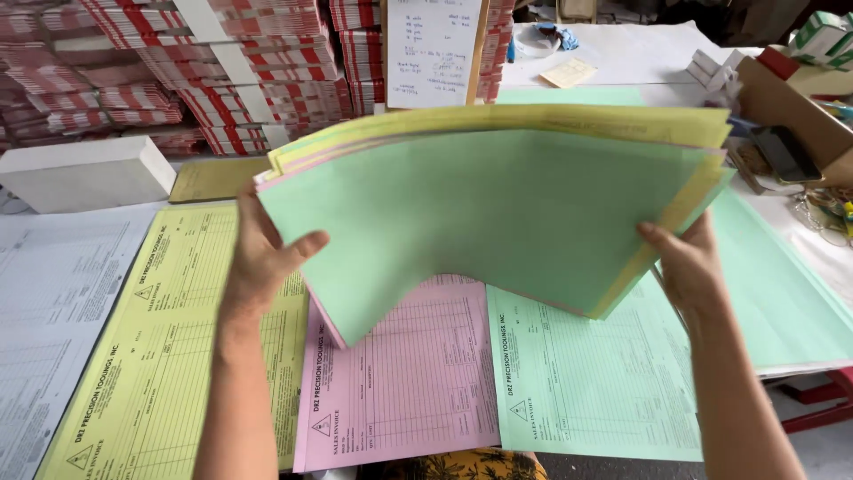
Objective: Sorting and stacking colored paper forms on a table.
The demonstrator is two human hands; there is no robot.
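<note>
Nearest the camera, two bare forearms rise from the bottom edge toward a sheaf of coloured sheets [498, 213] held up over the table [800, 249]. At the left, the left hand [262, 253] grips the sheaf's left edge, thumb pressed on the green face and fingers hidden behind; at the right, the right hand [689, 267] clasps the lower right edge the same way. Between them the sheaf bows — green in front, with pink and yellow edges fanning out behind along the top and right.

Flat on the table beneath lie rows of printed forms: a white form [44, 311] at far left, a yellow form [151, 356] beside it, a pink form [418, 382] in the middle and a green form [586, 382] to the right, each touching or overlapping its neighbour. Further right, more green sheets [782, 293] reach the table's edge.

Farther off, a white block [84, 173] sits at the left, before stacks of red-and-white bundles [222, 80]. A handwritten sheet [434, 49] stands upright behind the sheaf, and a cardboard box [791, 107] lies at far right.
</note>
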